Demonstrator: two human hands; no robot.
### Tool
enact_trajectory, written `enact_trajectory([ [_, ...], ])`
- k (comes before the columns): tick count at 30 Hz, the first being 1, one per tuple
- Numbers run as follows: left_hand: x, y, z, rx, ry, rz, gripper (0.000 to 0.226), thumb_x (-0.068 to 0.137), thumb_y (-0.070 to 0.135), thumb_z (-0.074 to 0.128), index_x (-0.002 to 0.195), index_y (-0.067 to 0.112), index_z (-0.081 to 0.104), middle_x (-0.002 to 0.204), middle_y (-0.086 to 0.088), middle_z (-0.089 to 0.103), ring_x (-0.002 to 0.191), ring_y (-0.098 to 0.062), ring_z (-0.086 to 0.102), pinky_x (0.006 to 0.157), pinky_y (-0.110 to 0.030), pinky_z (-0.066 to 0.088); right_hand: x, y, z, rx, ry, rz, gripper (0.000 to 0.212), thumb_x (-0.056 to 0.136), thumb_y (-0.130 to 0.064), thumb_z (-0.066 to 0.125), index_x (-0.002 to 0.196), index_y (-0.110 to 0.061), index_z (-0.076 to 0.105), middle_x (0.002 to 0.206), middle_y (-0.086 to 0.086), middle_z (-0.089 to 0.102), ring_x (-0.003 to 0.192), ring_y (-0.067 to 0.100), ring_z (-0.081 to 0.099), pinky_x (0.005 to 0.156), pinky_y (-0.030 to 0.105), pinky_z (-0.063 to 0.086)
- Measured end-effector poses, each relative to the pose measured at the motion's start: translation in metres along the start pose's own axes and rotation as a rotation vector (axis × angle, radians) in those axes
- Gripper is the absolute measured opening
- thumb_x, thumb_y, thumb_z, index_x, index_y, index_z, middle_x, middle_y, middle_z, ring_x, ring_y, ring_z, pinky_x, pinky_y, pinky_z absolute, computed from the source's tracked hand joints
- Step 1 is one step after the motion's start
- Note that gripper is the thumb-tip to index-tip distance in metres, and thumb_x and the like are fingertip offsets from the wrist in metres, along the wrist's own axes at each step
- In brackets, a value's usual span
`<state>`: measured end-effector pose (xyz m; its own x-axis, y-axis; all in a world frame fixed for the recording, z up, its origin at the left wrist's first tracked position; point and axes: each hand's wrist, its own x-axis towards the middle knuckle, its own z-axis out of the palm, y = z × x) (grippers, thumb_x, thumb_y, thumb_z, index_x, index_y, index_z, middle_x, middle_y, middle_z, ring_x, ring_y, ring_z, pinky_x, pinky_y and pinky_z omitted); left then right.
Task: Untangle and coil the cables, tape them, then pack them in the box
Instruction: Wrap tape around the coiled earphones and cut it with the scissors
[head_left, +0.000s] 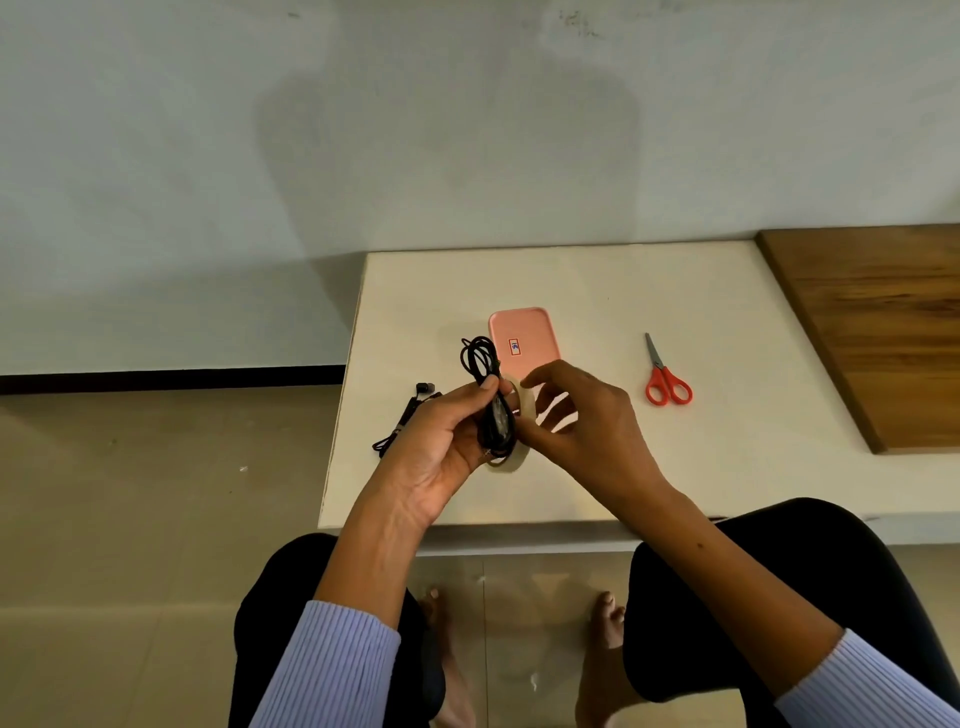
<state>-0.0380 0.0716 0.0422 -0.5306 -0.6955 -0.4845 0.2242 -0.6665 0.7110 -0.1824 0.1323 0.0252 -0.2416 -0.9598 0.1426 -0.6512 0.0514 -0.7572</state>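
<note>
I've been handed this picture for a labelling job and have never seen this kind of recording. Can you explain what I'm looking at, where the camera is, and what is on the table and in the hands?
There is no machine here. A person sits at a low white table, and the single camera is worn on their head, looking forward and down, so you see their own arms, knees and bare feet.

The left hand has its grip curled round a coiled black cable. The right hand holds a roll of tape right against that coil; its fingertips pinch near the roll's top edge, probably to pull tape for binding the coil.

On the table lie a pink box with its lid on, red-handled scissors to the right, and a second black cable near the left edge, partly hanging over it. A wooden board sits at the far right.
</note>
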Motion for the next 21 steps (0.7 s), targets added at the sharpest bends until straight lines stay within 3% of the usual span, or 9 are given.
enact_trajectory([
  [3,0.003,-0.004,-0.001,0.027,0.047,-0.007,0.015,0.088,0.017,0.057,0.084,0.009,0.069,0.098,-0.015,0.068,0.091,-0.028,0.065,0.083,-0.041,0.055,-0.001,0.001,0.001,0.001,-0.014,0.013,0.024,0.081,-0.022,0.072,0.101,-0.017,0.059,0.09,-0.006,0.065,0.072,0.008,0.064,0.065,0.019,0.055],
  [7,0.007,-0.007,0.0,0.115,0.185,0.026,0.015,0.091,0.017,0.057,0.086,0.01,0.07,0.08,-0.008,0.07,0.083,-0.025,0.066,0.086,-0.043,0.053,-0.002,0.0,0.005,-0.02,-0.053,-0.031,0.018,0.084,-0.018,0.067,0.098,-0.013,0.059,0.092,-0.002,0.065,0.076,0.014,0.064,0.071,0.03,0.058],
  [10,0.008,-0.009,0.001,0.195,0.282,0.034,0.013,0.089,0.017,0.06,0.086,0.012,0.072,0.08,-0.006,0.071,0.082,-0.024,0.066,0.084,-0.041,0.054,-0.003,-0.001,0.008,-0.025,-0.068,-0.052,0.014,0.084,-0.017,0.065,0.096,-0.013,0.058,0.087,-0.005,0.064,0.075,0.015,0.063,0.07,0.032,0.057],
  [21,0.009,-0.011,0.0,0.188,0.381,0.08,0.01,0.086,0.014,0.063,0.085,0.012,0.073,0.085,-0.009,0.071,0.086,-0.025,0.067,0.079,-0.036,0.055,-0.003,0.001,0.012,0.0,-0.044,-0.084,0.008,0.085,-0.012,0.064,0.088,-0.01,0.057,0.08,0.003,0.067,0.071,0.019,0.065,0.067,0.021,0.055],
])
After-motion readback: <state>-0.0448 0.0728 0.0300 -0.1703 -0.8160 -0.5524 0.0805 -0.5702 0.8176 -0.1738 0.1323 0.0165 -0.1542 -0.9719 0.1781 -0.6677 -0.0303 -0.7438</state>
